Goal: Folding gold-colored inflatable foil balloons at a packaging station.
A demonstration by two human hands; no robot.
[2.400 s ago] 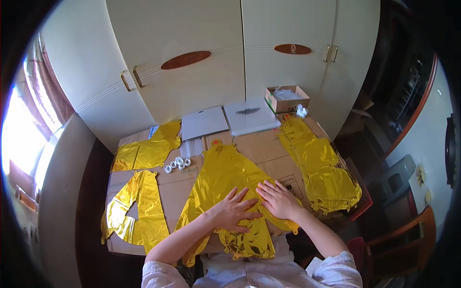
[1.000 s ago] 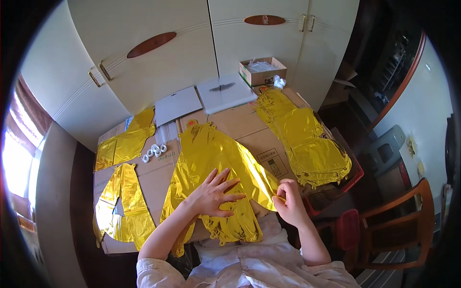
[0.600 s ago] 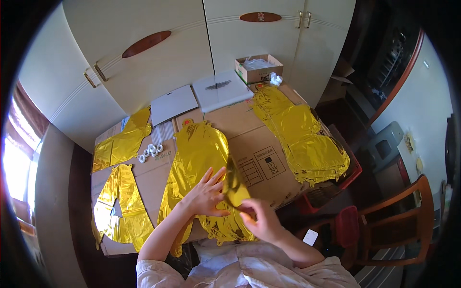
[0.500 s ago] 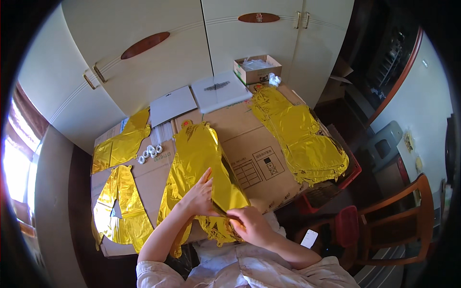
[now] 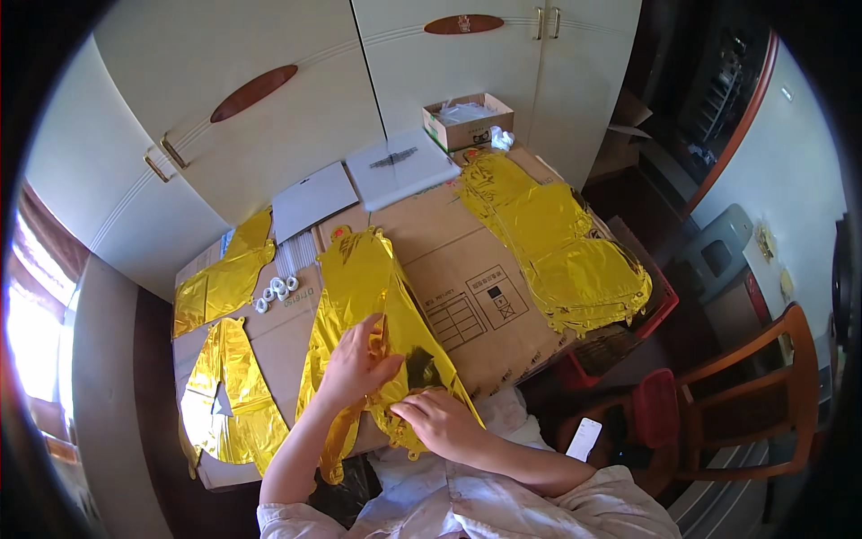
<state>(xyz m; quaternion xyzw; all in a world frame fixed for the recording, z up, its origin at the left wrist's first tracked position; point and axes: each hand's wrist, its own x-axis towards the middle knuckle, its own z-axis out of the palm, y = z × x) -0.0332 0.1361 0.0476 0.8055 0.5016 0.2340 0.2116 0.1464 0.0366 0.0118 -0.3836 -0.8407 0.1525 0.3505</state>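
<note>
A flat gold foil balloon [image 5: 350, 269] lies lengthwise in front of me, its near part folded and creased. My left hand [image 5: 353, 364] rests on its middle, fingers stretched forward and thumb apart, pressing on the foil. Closer to me and to the right, my right hand [image 5: 440, 424] is closed, with thumb and fingertips pinching the foil near the balloon's lower edge. Under the fingertips, the exact grip is partly hidden. Beside it on the left lies another gold foil piece [image 5: 241, 359], with a further gold foil piece [image 5: 215, 289] behind that.
A stack of gold foil balloons [image 5: 566, 242] covers the table's right side. Small white rolls [image 5: 277, 289], a white sheet [image 5: 314, 202], a white flat case [image 5: 404, 171] and an open carton [image 5: 476, 135] sit toward the cupboards. A wooden chair [image 5: 790, 395] and phone [image 5: 584, 438] are at right.
My right hand has moved slightly left and brought the foil edge down, so the raised flap now lies flatter. My left hand has shifted left, its thumb now spread over the foil.
</note>
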